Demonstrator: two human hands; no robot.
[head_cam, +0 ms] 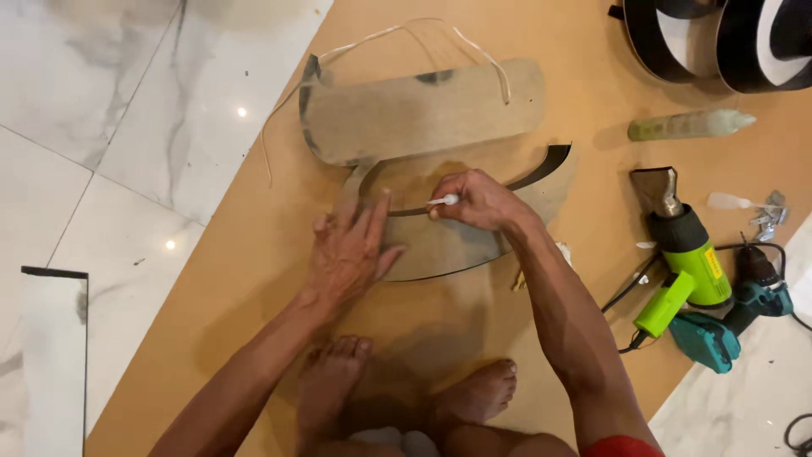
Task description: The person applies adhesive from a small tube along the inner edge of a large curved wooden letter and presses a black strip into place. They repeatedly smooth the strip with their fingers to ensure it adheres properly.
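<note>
My left hand [348, 248] lies flat, fingers spread, on a curved brown board piece [440, 245] resting on a large tan board [254, 279]. My right hand [478, 200] pinches a small white nozzle tube [444, 200] with its tip at the dark edge strip [541, 169] along the piece's curved rim. A second curved brown piece [423, 110] sits just beyond, with a thin white strip [474, 46] looping over it.
A green heat gun [689, 254] and a teal power tool [736, 317] lie at the right with cords. A pale green tube [689, 125] and black-and-white edge band rolls [719, 38] are at the far right. Marble floor [101, 110] borders the board's left edge. My bare feet [406, 393] rest on the board.
</note>
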